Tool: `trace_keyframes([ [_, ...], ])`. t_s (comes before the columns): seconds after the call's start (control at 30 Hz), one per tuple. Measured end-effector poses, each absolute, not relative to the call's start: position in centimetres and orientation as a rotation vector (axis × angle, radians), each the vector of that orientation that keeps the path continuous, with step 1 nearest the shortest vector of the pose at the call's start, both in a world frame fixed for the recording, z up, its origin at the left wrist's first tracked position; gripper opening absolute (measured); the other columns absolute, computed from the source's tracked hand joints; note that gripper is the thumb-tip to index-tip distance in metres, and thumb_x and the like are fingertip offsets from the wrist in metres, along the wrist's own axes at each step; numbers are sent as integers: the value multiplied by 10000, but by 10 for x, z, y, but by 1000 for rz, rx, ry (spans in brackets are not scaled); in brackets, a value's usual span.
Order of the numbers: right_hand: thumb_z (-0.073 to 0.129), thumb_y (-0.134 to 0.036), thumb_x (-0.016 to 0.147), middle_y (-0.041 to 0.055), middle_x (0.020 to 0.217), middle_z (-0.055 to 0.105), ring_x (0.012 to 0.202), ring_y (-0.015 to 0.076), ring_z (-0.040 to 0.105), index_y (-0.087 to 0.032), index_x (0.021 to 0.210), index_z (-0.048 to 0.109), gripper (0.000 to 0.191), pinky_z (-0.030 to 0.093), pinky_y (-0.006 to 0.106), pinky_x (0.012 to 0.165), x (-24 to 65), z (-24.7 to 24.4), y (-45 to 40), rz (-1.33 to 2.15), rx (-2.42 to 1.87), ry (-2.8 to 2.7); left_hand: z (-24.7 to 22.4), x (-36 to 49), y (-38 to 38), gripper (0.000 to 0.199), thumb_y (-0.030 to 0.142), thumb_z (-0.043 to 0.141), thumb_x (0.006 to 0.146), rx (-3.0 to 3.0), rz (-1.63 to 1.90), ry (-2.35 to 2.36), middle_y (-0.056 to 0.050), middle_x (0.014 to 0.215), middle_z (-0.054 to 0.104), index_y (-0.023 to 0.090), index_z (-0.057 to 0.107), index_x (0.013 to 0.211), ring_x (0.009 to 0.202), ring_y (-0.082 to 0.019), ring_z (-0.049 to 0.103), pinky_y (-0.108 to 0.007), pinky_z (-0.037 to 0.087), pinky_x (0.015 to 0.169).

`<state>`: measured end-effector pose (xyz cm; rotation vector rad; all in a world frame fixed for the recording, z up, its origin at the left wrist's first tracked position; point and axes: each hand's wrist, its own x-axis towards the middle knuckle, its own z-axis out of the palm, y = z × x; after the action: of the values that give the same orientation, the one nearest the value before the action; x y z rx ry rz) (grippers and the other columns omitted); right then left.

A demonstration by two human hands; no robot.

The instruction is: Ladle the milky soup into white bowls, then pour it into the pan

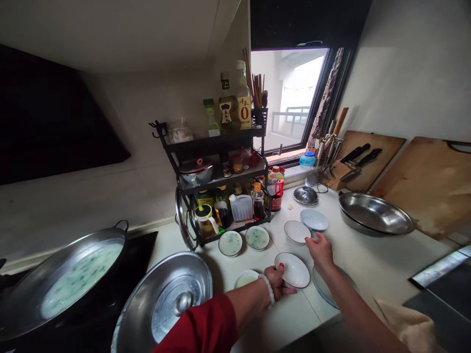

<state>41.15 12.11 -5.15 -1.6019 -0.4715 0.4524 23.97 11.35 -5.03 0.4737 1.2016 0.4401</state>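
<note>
My left hand [276,280], with a bead bracelet at the wrist, grips the near empty white bowl [293,270] by its left side, thumb at the rim. My right hand [319,251] pinches the right rim of a second empty white bowl [295,231] farther back. Two bowls of pale soup with green bits, one [230,243] and another [257,238], stand by the rack. A third filled bowl [247,278] is partly hidden behind my left wrist. Beneath my right forearm lies a larger blue-rimmed dish [326,289], partly covered.
A wok [83,279] of soup is on the stove at left, beside a large metal lid [165,299]. Behind stands a black rack [221,184] with bottles. A pale blue bowl [314,220], steel pan [375,214], knife block [340,174] and cloth [405,326] are at right.
</note>
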Motion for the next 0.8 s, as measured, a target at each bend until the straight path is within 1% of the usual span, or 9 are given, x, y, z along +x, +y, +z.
trace_keyframes([
  [0.1, 722, -295, 551, 39, 818, 697, 764, 244, 690, -152, 1118, 607, 596, 582, 360, 714, 391, -36, 103, 545, -1476, -403, -60, 247, 116, 235, 280, 579, 918, 476, 442, 1236, -149, 1066, 659, 109, 567, 1079, 795, -227, 662, -394, 595, 665],
  [0.23, 744, -296, 535, 23, 816, 694, 728, 218, 693, -165, 1069, 602, 568, 592, 331, 690, 359, -20, 81, 664, -1377, -374, -73, 252, 119, 212, 267, 570, 911, 475, 452, 1283, -169, 1109, 646, 128, 573, 1071, 859, -252, 659, -376, 581, 650],
  [0.37, 764, -270, 538, 25, 795, 709, 695, 209, 700, -161, 1067, 595, 566, 591, 312, 647, 344, -18, 73, 740, -1382, -375, -79, 252, 121, 191, 268, 603, 890, 480, 478, 1298, -164, 1072, 658, 139, 588, 1030, 891, -263, 662, -358, 562, 664],
  [0.47, 769, -239, 546, 15, 752, 709, 659, 195, 695, -160, 1055, 594, 545, 585, 287, 607, 340, -20, 78, 794, -1368, -383, -75, 249, 121, 223, 272, 662, 856, 476, 480, 1293, -163, 1009, 667, 119, 607, 1008, 864, -264, 664, -359, 557, 654],
  [0.53, 771, -200, 546, 7, 720, 701, 634, 185, 689, -164, 1033, 595, 520, 582, 270, 589, 338, -19, 84, 842, -1348, -383, -68, 242, 122, 219, 270, 640, 877, 459, 465, 1269, -157, 940, 669, 94, 611, 1003, 799, -251, 666, -349, 555, 618],
  [0.6, 775, -147, 536, -1, 690, 690, 621, 178, 686, -172, 1001, 591, 500, 589, 265, 606, 335, -17, 91, 918, -1301, -362, -57, 230, 127, 208, 261, 580, 916, 427, 447, 1230, -152, 884, 664, 73, 607, 1002, 733, -239, 664, -332, 548, 570],
  [0.67, 782, -107, 522, -4, 663, 678, 632, 186, 692, -183, 959, 589, 484, 604, 283, 663, 330, -18, 97, 1031, -1223, -317, -45, 210, 136, 215, 262, 552, 932, 384, 440, 1189, -149, 859, 653, 66, 603, 1003, 701, -241, 667, -323, 545, 535],
  [0.73, 792, -88, 506, 4, 641, 671, 652, 204, 701, -190, 901, 597, 452, 612, 314, 718, 322, -23, 102, 1147, -1149, -275, -33, 183, 148, 261, 306, 552, 935, 335, 473, 1199, -151, 868, 633, 69, 566, 1043, 692, -233, 663, -305, 543, 518],
  [0.8, 797, -77, 494, 11, 623, 665, 659, 219, 702, -198, 809, 607, 388, 614, 338, 743, 310, -33, 107, 1244, -1090, -242, -23, 150, 162, 296, 348, 488, 965, 288, 538, 1210, -159, 885, 615, 71, 537, 1058, 695, -216, 655, -290, 548, 529],
])
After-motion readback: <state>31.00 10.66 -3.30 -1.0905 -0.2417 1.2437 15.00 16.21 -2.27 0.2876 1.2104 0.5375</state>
